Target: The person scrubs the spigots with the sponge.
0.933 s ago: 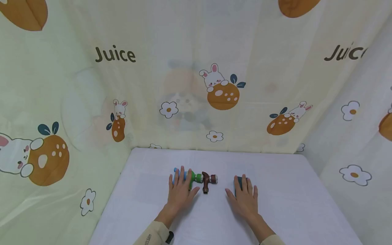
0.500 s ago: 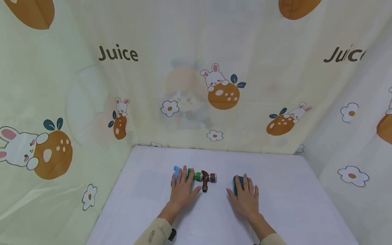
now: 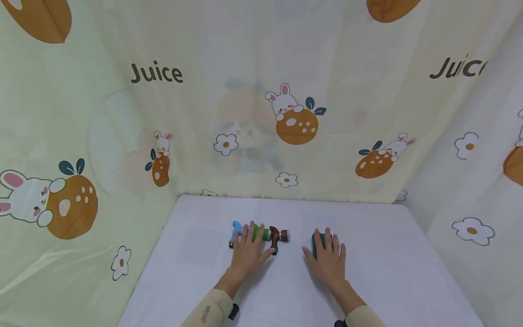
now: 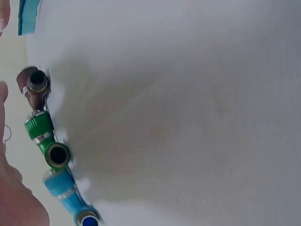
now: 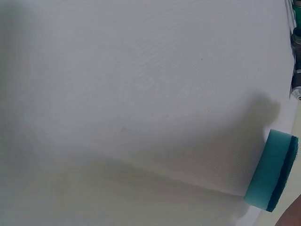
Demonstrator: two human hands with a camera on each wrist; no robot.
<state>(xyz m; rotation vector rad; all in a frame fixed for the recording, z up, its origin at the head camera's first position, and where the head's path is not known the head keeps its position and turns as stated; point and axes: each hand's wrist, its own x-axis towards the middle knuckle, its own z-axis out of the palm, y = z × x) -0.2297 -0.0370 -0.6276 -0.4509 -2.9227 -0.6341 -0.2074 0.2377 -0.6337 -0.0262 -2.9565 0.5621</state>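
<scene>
While left hand (image 3: 248,255) splays over fittings (image 4: 39,125) and right hand (image 3: 328,262) over sponge (image 5: 268,170) (fingers extended, contact unclear), best touch lightly.

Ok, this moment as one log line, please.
left hand: open, over green hammer and blue hammer | right hand: open, over sponge | brown hammer: beside green hammer | finger contact: unclear

Blue fitting (image 4: 70,200), green fitting (image 4: 47,142), seemingly reddish-brown fitting (image 3: 274,236), two-tone turquoise sponge (image 5: 268,169), cream curtain (image 3: 220,45) with rabbit-and-orange print.
</scene>
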